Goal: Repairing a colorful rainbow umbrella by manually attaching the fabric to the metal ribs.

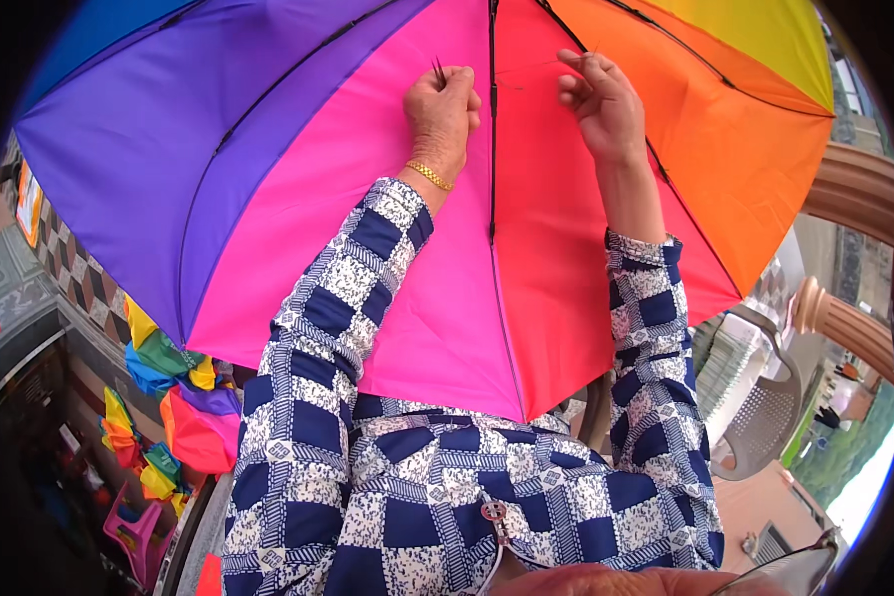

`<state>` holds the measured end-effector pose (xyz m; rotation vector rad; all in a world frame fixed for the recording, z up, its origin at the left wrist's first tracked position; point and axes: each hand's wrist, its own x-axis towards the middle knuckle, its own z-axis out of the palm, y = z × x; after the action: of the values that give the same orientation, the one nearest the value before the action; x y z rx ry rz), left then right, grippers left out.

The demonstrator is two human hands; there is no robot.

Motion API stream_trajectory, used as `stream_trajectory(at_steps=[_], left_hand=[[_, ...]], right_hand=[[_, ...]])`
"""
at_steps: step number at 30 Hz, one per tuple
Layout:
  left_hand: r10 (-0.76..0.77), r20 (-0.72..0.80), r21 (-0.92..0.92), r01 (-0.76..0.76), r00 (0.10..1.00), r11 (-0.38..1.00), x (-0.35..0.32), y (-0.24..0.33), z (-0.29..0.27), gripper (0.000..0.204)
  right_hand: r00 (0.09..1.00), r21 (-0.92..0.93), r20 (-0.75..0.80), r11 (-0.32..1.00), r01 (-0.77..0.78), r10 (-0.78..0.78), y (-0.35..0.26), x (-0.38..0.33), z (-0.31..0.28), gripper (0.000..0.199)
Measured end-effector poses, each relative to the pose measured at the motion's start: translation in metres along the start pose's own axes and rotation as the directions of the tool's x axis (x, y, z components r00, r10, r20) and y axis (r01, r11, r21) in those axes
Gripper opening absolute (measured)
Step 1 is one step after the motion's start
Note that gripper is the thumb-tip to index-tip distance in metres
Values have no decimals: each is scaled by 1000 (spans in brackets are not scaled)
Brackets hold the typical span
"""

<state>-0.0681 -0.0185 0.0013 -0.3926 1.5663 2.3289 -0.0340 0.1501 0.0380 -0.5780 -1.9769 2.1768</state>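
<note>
An open umbrella with purple, pink, red, orange and yellow panels spreads before me, its inner side and black ribs showing. Over the pink panel, my left hand is closed round a small dark two-pointed tool, whose tips stick up above the fingers; the rest is hidden. Across the central rib, my right hand is held up before the red panel with thumb and forefinger pinched. A fine thread runs from those fingertips toward the central rib. Whether a needle is there too is too small to tell.
Several folded rainbow-coloured cloths lie at the lower left, near a pink plastic stool. On the right stand a beige perforated chair and brown round columns. The umbrella's near edge reaches my torso.
</note>
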Motion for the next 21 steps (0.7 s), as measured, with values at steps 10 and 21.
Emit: stream_trajectory(at_steps=[10, 21], left_hand=[[20, 28, -7, -19, 999, 1000, 0, -2, -2, 12], [-57, 19, -15, 57, 998, 998, -8, 0, -5, 9]], right_hand=[[925, 728, 335, 672, -134, -178, -32, -13, -27, 11], [996, 257, 80, 966, 24, -46, -42, -33, -4, 11]])
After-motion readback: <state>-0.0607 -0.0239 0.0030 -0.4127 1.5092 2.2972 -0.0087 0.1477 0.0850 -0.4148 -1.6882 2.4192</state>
